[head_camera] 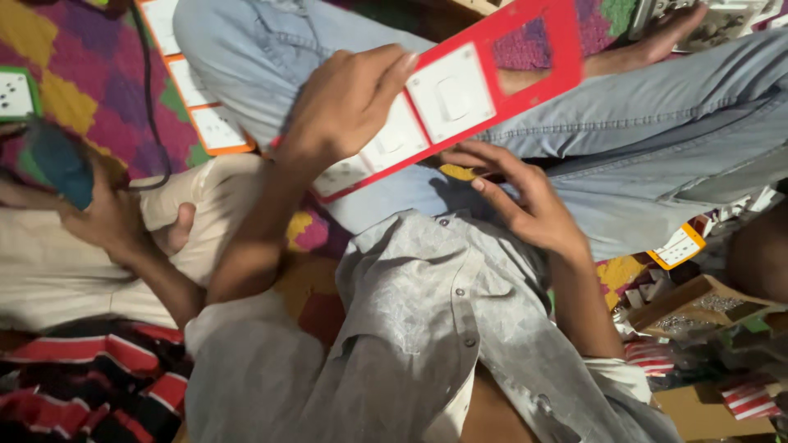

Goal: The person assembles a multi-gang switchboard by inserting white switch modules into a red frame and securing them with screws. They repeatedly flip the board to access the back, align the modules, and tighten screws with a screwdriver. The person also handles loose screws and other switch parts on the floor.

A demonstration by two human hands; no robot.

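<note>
My left hand [345, 102] grips a long red switch plate [533, 78] near its lower left end and holds it slanted above my lap. The plate carries white switch and socket modules [450, 94], and one rectangular slot near its upper end has no module in it. My right hand [525, 205] is just below the plate over my blue jeans [657, 131]. Its fingers are spread and hold nothing. Whether the fingertips touch the plate's underside is hidden.
Another person sits at the left in beige trousers, their hand [107, 221] by a teal object [57, 164]. An orange-framed plate [205, 98] and a green-framed socket [15, 94] lie on the patterned mat. A small orange plate [677, 246] and a cardboard box of parts [698, 305] are at the right.
</note>
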